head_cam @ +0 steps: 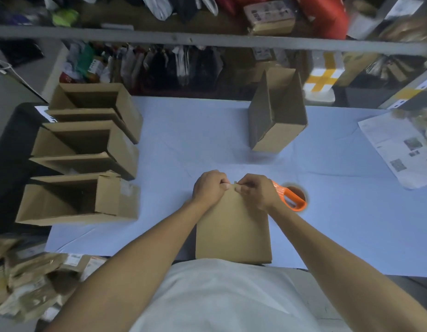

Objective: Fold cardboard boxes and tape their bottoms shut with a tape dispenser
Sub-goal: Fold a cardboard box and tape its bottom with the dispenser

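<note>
A flat brown cardboard box (233, 232) lies on the light blue table (207, 140) right in front of me, its near edge against my body. My left hand (209, 186) grips the box's far edge with curled fingers. My right hand (254, 190) pinches the same far edge just beside it, the two hands almost touching. An orange tape dispenser (294, 197) with a roll of tape lies on the table just right of my right hand, partly hidden by it.
Three folded open boxes (88, 149) stand in a column along the table's left side. Another open box (277, 113) stands at the back centre-right. A printed paper sheet (399, 149) lies at the right edge. Cluttered shelves (207, 39) run behind the table.
</note>
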`<state>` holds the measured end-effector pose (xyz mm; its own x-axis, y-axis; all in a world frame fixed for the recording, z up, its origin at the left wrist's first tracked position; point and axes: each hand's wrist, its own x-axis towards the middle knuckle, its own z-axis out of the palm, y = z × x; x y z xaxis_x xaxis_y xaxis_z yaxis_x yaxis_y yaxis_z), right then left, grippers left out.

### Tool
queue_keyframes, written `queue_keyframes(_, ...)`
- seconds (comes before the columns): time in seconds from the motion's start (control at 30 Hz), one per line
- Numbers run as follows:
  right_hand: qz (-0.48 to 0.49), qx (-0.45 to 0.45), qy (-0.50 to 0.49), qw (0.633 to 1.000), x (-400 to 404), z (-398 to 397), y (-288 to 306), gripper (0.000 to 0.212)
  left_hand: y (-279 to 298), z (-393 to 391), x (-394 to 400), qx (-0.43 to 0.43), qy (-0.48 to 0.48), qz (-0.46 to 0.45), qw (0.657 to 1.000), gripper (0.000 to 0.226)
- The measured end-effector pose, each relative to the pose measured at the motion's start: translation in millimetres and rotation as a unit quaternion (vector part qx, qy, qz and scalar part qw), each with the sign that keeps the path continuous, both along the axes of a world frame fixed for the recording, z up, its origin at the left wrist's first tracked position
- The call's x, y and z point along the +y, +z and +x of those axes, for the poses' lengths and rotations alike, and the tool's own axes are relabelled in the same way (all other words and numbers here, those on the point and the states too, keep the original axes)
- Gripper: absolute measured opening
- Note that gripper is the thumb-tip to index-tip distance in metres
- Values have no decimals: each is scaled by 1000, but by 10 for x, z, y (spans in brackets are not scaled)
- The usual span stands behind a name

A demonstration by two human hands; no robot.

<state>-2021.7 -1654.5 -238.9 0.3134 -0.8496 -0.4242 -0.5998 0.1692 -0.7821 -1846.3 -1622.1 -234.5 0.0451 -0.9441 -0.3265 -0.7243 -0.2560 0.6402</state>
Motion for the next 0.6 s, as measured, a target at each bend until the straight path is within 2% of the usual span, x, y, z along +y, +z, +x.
queue_keyframes(0.1,14,-2,-44,999,-65,19,0,9,6,-58,-102,-18,3,5,1000,12)
queue_keyframes(0.3,19,-3,-62,998,-55,20,-45,15,-29,-35,-58,-13,-2,-20,1000,10)
queue_keyframes(0.4,0,-13,-124,992,37,86,-51,12,-29,-144,44,-148,17,-97,984,23)
queue_keyframes(0.47,-6,-18,-201,979,82,165,-39,11,-1,-330,151,-217,49,-100,970,34)
queue_keyframes(0.53,-2,-6,-254,967,118,219,-19,12,11,-534,254,-229,66,-69,969,34)
queue_keyframes(0.6,-11,27,-223,974,150,201,1,14,-32,-650,345,-217,54,-48,974,44)
